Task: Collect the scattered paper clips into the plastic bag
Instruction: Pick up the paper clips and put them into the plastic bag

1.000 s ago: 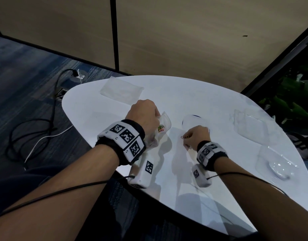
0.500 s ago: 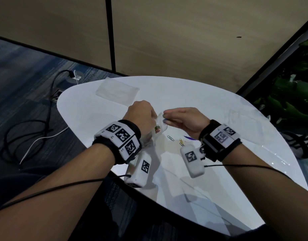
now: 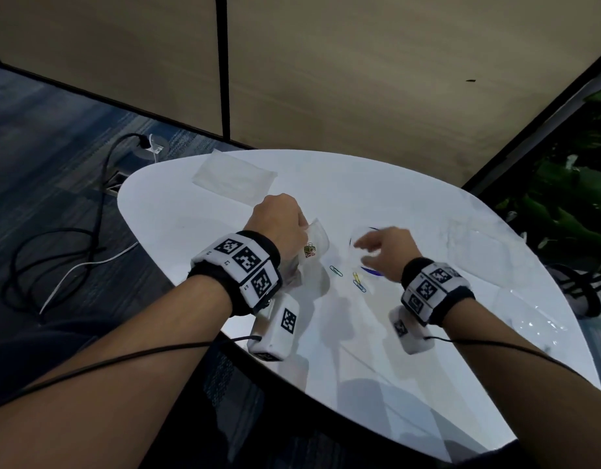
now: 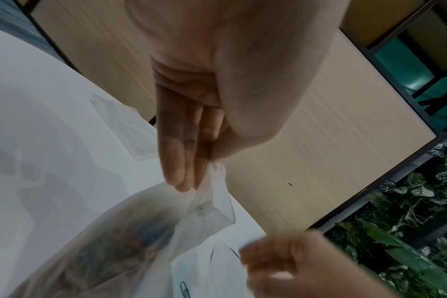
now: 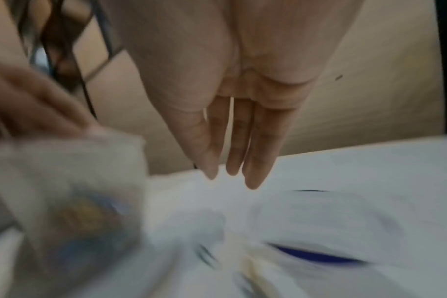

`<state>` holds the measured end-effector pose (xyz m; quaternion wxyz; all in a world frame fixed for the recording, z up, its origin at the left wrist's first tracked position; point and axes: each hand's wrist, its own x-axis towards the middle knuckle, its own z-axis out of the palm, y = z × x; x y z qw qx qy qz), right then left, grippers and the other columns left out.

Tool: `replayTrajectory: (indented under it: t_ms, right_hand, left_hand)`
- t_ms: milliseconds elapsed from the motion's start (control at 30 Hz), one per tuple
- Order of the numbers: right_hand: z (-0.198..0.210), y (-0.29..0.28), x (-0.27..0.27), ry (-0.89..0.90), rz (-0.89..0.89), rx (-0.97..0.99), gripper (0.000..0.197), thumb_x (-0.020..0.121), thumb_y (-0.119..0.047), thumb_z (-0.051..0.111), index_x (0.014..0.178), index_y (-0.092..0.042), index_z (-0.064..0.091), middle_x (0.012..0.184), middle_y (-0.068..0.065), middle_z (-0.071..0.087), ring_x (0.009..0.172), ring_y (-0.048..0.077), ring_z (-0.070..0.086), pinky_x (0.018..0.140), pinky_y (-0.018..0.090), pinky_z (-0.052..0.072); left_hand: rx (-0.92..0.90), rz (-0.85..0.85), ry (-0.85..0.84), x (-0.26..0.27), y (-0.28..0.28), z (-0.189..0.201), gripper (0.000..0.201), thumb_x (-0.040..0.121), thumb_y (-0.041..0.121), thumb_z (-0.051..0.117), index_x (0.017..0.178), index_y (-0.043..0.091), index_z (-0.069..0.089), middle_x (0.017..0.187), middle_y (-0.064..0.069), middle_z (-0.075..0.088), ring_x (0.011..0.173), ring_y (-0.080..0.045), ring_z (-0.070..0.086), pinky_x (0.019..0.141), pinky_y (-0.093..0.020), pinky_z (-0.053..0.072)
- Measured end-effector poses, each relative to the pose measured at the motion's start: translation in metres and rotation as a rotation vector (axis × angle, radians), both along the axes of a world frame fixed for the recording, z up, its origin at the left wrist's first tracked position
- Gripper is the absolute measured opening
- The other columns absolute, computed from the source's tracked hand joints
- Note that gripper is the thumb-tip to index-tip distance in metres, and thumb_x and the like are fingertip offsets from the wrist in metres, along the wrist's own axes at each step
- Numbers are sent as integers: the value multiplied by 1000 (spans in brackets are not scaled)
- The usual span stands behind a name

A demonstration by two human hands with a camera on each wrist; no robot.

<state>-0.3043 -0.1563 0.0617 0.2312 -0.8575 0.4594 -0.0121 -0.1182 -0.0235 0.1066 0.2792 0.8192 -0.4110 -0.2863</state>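
Right hand [image 3: 387,252] has drawn back from plastic bag [image 3: 314,245].

The loose paper clips [image 3: 355,280] lie on bare counter [image 3: 190,211] between the plastic bag [image 3: 314,245], held up off the surface by the left hand [image 3: 278,221], and the right hand [image 3: 385,250], which hangs over a clear round lid [image 3: 370,252] just beside them. The near side of the clips is open counter (only the wrist-camera boxes hang above it). Farther out, a flat clear bag [image 3: 234,177] lies at the far left and more clear plastic [image 3: 478,252] at the right, well apart from the clips.
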Motion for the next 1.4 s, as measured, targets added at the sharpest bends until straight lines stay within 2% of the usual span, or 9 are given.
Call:
replayTrajectory:
  t_ms: [67,167,367,533,667,800,1100,1267,1400]
  right_hand:
    - [-24,-9,-22,207,54,-28,27,80,-11,72,106,-17,75,99,0,68,93,16,62,91,24,48]
    - [-52,-9,-40,270,129,-59,18,89,-16,63,101,-13,77,104,9,66,96,28,64,87,34,51]
    - [-74,14,-40,330,144,-67,19,95,-12,51,99,-1,66,113,10,50,91,28,58,83,33,51]
    - [-80,28,-31,216,-6,-80,22,89,-16,62,70,-7,58,90,7,49,73,23,48,65,24,36]
    - [-85,23,-17,131,-147,-59,19,83,-5,58,66,3,64,74,23,63,60,32,53,52,26,35]
    - [-80,18,-2,75,-166,-34,20,87,-8,58,77,1,73,79,18,71,68,28,64,66,32,57]
    - [-86,25,11,81,-35,-95,32,89,-29,63,70,-4,65,85,8,53,70,21,50,64,24,34]
    - [-76,21,17,98,-64,-89,23,91,-22,60,85,-9,78,88,10,70,80,28,66,68,30,53]
    - [-67,18,22,108,-108,-2,15,86,-22,64,80,-17,78,83,4,74,78,24,69,72,33,60]
  left_hand:
    - [-5,0,1,2,1,-1,17,90,6,61,94,14,76,87,-7,75,87,-30,74,84,-38,62]
    - [-8,1,7,4,2,0,17,90,7,62,95,13,76,92,-9,76,88,-31,74,85,-39,62]
    - [-10,-7,3,4,3,2,18,91,8,61,98,12,77,93,-11,77,90,-32,74,85,-39,62]
    - [-16,-17,4,0,2,3,17,92,10,61,98,11,77,92,-11,76,88,-33,74,85,-40,62]
    - [-20,-11,2,2,3,1,17,91,7,60,97,10,77,91,-11,76,88,-33,74,83,-40,62]
    - [-14,-1,11,5,2,-1,17,90,7,61,95,12,77,86,-8,75,88,-32,74,82,-40,63]
    - [-14,-5,6,5,-2,-4,18,90,6,61,95,13,77,91,-9,77,89,-31,74,83,-40,63]
    - [-10,-3,10,3,0,-4,19,89,5,61,95,15,77,92,-10,77,90,-32,74,83,-40,63]
    - [-11,-3,10,5,-2,-6,18,89,6,62,93,15,77,91,-10,77,89,-32,74,82,-40,63]
